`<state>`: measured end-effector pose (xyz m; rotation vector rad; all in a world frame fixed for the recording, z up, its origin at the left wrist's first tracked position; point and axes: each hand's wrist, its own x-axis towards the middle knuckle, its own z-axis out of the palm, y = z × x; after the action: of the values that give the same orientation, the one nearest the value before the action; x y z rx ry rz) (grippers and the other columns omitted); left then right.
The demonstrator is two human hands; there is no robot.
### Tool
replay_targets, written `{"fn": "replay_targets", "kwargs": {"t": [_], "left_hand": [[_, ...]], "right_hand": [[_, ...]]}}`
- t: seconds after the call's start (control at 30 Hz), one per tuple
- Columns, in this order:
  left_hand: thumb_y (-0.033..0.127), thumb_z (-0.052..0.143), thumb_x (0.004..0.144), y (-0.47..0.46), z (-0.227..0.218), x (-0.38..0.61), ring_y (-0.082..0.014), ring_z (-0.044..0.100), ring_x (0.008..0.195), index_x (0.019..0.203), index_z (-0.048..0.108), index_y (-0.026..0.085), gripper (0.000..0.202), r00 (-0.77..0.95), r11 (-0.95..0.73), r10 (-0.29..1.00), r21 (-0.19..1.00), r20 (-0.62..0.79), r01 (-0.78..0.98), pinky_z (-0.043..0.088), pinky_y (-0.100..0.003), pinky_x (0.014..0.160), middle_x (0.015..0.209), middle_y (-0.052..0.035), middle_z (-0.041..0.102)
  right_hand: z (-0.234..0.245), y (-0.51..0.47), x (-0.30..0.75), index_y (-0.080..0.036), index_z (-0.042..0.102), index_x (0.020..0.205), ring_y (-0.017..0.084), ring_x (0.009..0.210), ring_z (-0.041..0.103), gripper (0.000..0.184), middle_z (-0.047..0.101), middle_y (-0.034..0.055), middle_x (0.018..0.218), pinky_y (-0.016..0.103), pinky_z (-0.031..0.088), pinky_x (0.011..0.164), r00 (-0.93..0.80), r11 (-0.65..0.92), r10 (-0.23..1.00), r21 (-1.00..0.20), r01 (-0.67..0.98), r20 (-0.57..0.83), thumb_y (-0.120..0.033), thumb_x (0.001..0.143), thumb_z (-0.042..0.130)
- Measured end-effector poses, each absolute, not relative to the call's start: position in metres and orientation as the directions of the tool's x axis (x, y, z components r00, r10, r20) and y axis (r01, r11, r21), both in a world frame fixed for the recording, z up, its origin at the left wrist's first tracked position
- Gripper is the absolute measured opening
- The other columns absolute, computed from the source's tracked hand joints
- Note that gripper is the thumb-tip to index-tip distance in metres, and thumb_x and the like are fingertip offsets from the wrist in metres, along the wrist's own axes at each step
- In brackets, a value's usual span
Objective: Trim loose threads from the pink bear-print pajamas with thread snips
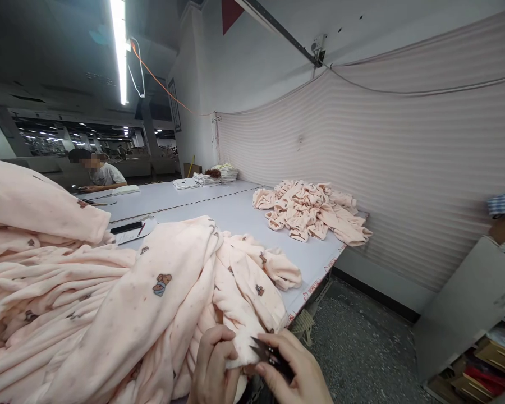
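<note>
A large heap of pale pink fleece garments (109, 303) printed with small bears fills the near left of the grey table (231, 216). At the bottom edge my left hand (212, 365) pinches the edge of one pink garment (244, 320). Beside it my right hand (294, 370) grips small black thread snips (265, 352), their blades pointing left at the fabric my left hand holds.
A second pile of pink garments (313, 210) lies at the table's far right edge. Stacks of folded cloth (212, 177) sit further back. A seated person (96, 174) works at the left rear. A striped curtain (404, 168) covers the right wall; shelves (488, 348) stand at the right.
</note>
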<state>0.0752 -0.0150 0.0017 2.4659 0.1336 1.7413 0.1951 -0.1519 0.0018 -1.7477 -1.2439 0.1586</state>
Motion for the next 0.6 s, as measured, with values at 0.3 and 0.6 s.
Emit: {"fn": "replay_targets", "kwargs": {"t": [0.3,0.6], "left_hand": [[0.000,0.048,0.081,-0.009,-0.003,0.075,-0.0144,0.058,0.082,0.071,0.047,0.019,0.022,0.441,-0.993,0.061,0.101,0.895,-0.068,0.052,-0.025,0.072,0.085,-0.0033,0.055],[-0.005,0.047,0.077,-0.006,0.004,0.079,-0.0147,0.055,0.083,0.072,0.047,0.018,0.023,0.451,-0.991,-0.013,0.048,0.892,-0.123,0.051,-0.026,0.071,0.091,-0.0060,0.051]], "right_hand": [[0.012,-0.154,0.200,-0.022,0.068,0.107,0.017,0.079,0.065,0.025,0.067,0.0047,0.088,0.020,0.049,0.070,0.415,-0.098,0.841,-0.657,0.748,0.346,-0.029,0.086,0.055],[0.024,-0.150,0.204,-0.025,0.070,0.101,0.016,0.079,0.066,0.023,0.067,0.0025,0.085,0.019,0.048,0.069,0.461,-0.152,0.836,-0.682,0.716,0.298,-0.030,0.089,0.051]]}}
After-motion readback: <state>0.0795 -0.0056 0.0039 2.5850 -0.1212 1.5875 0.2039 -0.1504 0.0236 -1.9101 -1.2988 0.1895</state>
